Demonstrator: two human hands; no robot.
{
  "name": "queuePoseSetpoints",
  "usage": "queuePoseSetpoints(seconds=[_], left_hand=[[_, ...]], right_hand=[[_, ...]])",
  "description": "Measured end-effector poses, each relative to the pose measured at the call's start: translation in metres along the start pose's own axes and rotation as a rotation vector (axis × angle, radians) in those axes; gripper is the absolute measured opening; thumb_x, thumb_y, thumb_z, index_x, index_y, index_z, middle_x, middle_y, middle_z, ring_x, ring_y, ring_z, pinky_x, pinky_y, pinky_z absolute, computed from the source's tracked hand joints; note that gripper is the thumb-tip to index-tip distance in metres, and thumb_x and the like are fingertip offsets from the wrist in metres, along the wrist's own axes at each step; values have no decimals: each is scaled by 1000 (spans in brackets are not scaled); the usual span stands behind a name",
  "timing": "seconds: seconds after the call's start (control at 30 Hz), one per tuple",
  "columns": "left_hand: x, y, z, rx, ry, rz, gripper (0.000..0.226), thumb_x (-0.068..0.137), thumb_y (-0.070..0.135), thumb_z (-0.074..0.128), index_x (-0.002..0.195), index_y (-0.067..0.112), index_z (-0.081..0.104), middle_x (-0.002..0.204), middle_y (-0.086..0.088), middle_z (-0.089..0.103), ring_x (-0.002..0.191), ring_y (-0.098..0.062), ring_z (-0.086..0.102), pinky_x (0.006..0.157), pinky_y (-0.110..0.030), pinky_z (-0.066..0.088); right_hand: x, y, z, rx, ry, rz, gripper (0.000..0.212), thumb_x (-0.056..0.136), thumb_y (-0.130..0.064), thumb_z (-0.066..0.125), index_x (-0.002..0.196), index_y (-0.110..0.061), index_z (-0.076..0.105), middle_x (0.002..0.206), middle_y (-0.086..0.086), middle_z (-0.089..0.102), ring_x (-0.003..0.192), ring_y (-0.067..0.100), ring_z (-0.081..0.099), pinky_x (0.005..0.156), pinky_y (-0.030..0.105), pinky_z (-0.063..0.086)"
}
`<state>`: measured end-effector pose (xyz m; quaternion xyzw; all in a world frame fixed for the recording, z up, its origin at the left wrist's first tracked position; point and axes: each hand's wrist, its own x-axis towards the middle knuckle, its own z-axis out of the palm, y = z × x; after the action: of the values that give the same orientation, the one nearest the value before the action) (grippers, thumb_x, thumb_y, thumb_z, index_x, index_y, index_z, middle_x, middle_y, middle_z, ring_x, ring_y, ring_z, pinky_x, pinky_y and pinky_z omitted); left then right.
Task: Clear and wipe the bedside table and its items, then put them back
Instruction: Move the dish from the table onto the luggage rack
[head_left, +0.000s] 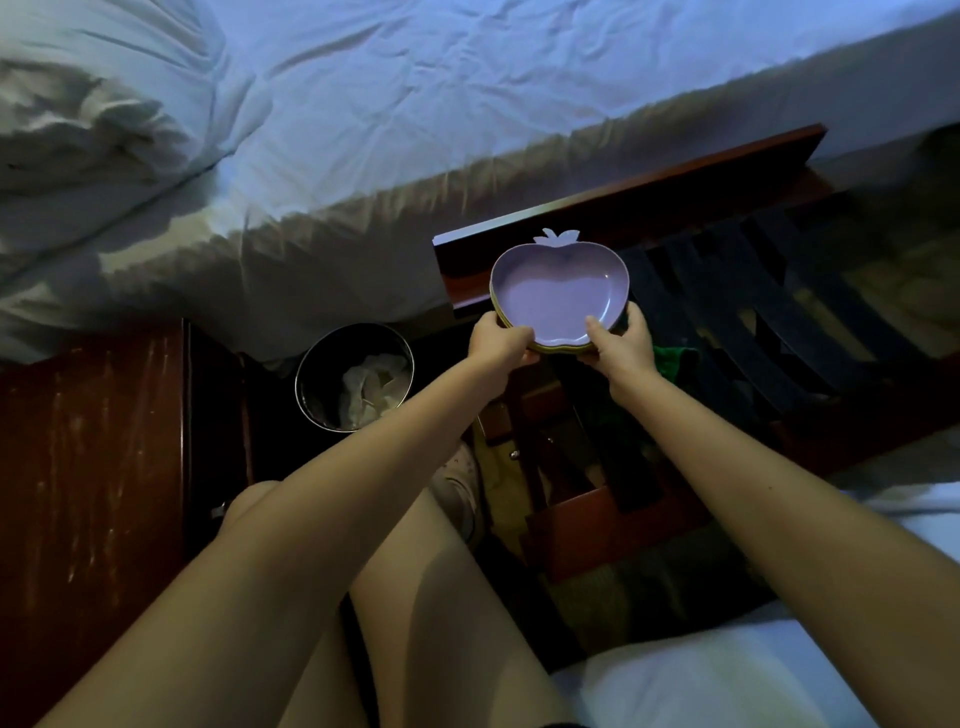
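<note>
A purple apple-shaped dish (558, 291) tops a small stack; a yellow-green rim shows just under it. My left hand (498, 340) grips the stack's near left edge, thumb over the rim. My right hand (621, 345) grips the near right edge the same way. The stack is held above a dark wooden luggage rack (727, 291) with black straps, beside the bed. The bedside table (88, 467) is the dark red wooden top at the left, with pale streaks on it.
A round metal bin (311, 384) holding crumpled white tissue stands on the floor between the bedside table and the rack. The white bed (415, 104) fills the top. Something green (672, 358) lies under the rack's straps. My legs are below.
</note>
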<state>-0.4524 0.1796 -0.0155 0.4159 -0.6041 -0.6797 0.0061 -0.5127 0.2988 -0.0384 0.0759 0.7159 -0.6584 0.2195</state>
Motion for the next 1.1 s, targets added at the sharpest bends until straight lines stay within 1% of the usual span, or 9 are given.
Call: queuePoseSetpoints(seconds=[0.13, 0.27, 0.37, 0.6, 0.8, 0.9, 0.97, 1.03, 1.1], left_hand=[[24, 1, 14, 34, 46, -19, 33, 86, -4, 55, 118, 1, 52, 122, -16, 58, 106, -31, 60, 77, -32, 55], [38, -2, 23, 34, 36, -34, 31, 86, -7, 55, 116, 1, 54, 119, -16, 58, 101, -29, 60, 78, -32, 54], [46, -8, 25, 35, 30, -42, 34, 86, -8, 55, 119, 3, 53, 121, -16, 58, 95, -27, 59, 78, -31, 53], [48, -21, 25, -3, 14, 6, 47, 91, 2, 57, 136, 7, 45, 130, -12, 54, 111, -28, 58, 85, -28, 51], [45, -17, 26, -44, 21, -44, 44, 91, 5, 59, 134, 1, 48, 130, -16, 56, 111, -29, 59, 88, -30, 51], [40, -14, 22, -116, -8, -93, 41, 93, 9, 59, 132, 0, 49, 130, -15, 56, 105, -26, 61, 82, -27, 54], [33, -11, 18, -197, -40, -167, 38, 94, 12, 58, 129, 1, 50, 125, -16, 56, 86, -21, 63, 67, -22, 57], [25, -9, 16, -220, -47, -220, 41, 94, 16, 58, 131, 1, 49, 119, -17, 55, 72, -18, 60, 56, -20, 56], [19, -6, 14, -205, -39, -233, 42, 94, 17, 57, 132, 2, 48, 113, -14, 57, 70, -17, 59, 54, -19, 55]], right_hand=[[23, -1, -1, -26, 14, 16, 50, 91, -6, 55, 138, -13, 38, 131, 10, 52, 113, 27, 55, 71, 29, 54], [41, 5, -2, -51, 45, 56, 45, 91, -5, 54, 135, -13, 44, 127, 9, 55, 110, 25, 57, 82, 37, 53], [49, 8, 2, -118, 85, 64, 53, 91, -8, 55, 140, -18, 39, 135, 8, 51, 119, 28, 52, 96, 47, 48], [54, 13, 5, -170, 128, 54, 63, 92, -10, 53, 148, -23, 26, 147, 6, 37, 131, 30, 41, 103, 50, 41], [51, 7, 9, -161, 179, 63, 59, 93, -11, 52, 146, -17, 29, 145, 7, 41, 129, 28, 43, 104, 45, 41], [45, 2, 7, -191, 191, 62, 61, 93, -14, 53, 147, -13, 25, 148, 8, 36, 134, 27, 37, 107, 39, 36], [38, -4, 7, -189, 218, 70, 62, 94, -14, 52, 148, -11, 21, 151, 9, 30, 135, 26, 34, 105, 35, 34], [32, -9, 8, -196, 237, 78, 55, 94, -14, 52, 144, -9, 28, 145, 10, 36, 128, 26, 42, 94, 31, 40], [26, -12, 10, -232, 247, 63, 47, 93, -14, 53, 136, -9, 37, 138, 11, 43, 115, 25, 50, 83, 28, 41]])
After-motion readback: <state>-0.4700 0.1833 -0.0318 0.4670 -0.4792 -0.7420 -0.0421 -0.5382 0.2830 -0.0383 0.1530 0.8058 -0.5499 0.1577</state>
